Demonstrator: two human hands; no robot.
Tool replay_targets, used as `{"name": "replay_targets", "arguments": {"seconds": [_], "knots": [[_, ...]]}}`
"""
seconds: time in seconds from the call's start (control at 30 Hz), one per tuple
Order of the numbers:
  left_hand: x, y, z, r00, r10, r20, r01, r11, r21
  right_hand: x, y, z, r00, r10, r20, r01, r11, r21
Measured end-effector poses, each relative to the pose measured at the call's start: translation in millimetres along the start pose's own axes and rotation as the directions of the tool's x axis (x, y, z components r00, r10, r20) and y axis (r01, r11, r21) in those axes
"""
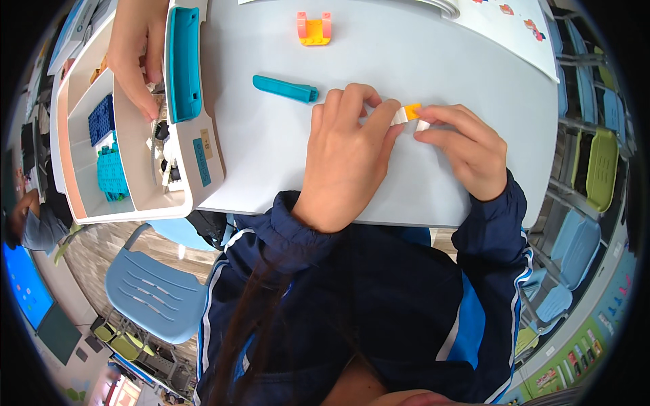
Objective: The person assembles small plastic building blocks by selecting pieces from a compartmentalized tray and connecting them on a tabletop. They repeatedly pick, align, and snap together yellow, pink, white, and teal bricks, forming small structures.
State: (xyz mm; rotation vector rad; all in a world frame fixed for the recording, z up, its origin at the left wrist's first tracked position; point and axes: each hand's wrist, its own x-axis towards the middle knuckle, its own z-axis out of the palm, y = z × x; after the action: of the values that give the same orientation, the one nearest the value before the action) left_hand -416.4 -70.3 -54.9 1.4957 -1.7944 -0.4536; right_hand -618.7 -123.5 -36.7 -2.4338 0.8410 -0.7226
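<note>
Above the table, my left hand (349,145) pinches one end of a small white and yellow toy brick piece (412,111) between thumb and fingers. From the other side my right hand (470,145) closes its thumb and fingertips on a small white brick (422,126), touching the yellow part. Whether the two pieces are joined is hidden by my fingers. Beyond my left hand lies a long teal piece (284,88). Farther back stands a yellow and pink brick assembly (315,32).
A white compartment box (139,210) with a teal handle (185,64) stands at the left, holding several bricks. Another person's hand (139,61) reaches into it. An open booklet (511,37) lies at the far right. A blue chair (157,294) is at the lower left.
</note>
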Motion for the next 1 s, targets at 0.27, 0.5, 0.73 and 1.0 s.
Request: {"name": "replay_targets", "arguments": {"seconds": [0.27,0.5,0.73,1.0], "knots": [[-13,-9,-12,1.0,-0.015,0.021,0.017,0.998,-0.068,2,-8,5,0.999,0.009,-0.046,-0.001,0.985,0.174],[-13,-10,-12,0.999,0.004,0.035,-0.001,0.996,-0.088,8,-6,18,0.996,0.068,-0.049,-0.059,0.986,0.158],[-13,-12,-11,0.999,0.029,0.023,-0.026,0.993,-0.118,8,-9,27,0.977,0.197,-0.079,-0.171,0.953,0.251],[-12,-7,-14,0.996,-0.086,-0.017,0.083,0.986,-0.145,12,-9,21,0.993,0.12,0.024,-0.122,0.977,0.176]]}}
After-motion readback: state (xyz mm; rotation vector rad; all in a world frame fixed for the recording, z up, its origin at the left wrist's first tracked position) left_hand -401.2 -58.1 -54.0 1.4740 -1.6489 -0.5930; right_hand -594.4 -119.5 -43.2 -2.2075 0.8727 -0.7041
